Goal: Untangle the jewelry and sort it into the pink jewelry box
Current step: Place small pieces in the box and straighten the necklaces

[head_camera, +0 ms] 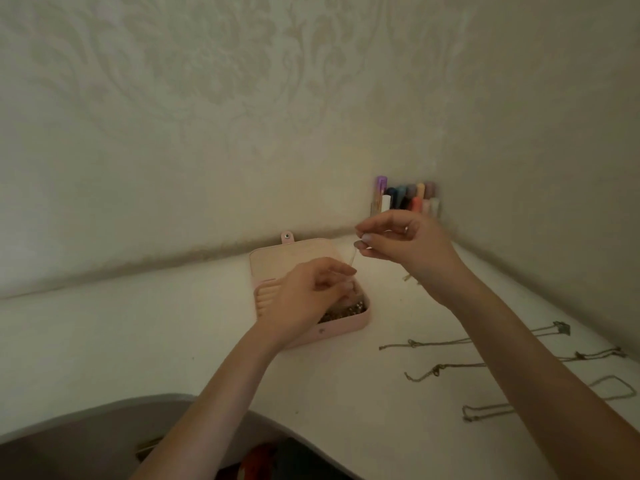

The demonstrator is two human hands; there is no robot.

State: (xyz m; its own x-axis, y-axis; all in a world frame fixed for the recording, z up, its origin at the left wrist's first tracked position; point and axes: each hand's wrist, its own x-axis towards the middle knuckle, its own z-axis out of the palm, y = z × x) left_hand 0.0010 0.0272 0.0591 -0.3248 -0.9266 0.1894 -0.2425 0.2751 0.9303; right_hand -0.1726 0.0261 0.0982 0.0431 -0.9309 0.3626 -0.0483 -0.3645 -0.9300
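So here's my view, going from the left. The pink jewelry box (341,323) sits open on the white table (138,341), lid flipped back toward the wall, snap tab sticking up at the far edge. My left hand (304,292) is right over the box, fingers curled down into its near right compartment where a tangled heap of jewelry (346,311) lies. Can't tell for sure whether the grip actually has anything pinched in there, the fingers hide it. The padded ring rolls show just left of that hand.

My right hand (401,244) is raised above and just right of the box, thumb and forefinger pinched on a small piece (356,244), with a thin bit dangling from it toward the box — too blurry to say what it is.

Behind that hand, in the corner past the box, there's a bunch of colored markers (405,197) standing upright. Right of the box, nearer to me, several chains (446,341) are laid out in separate lines on the table, partly under my right forearm.
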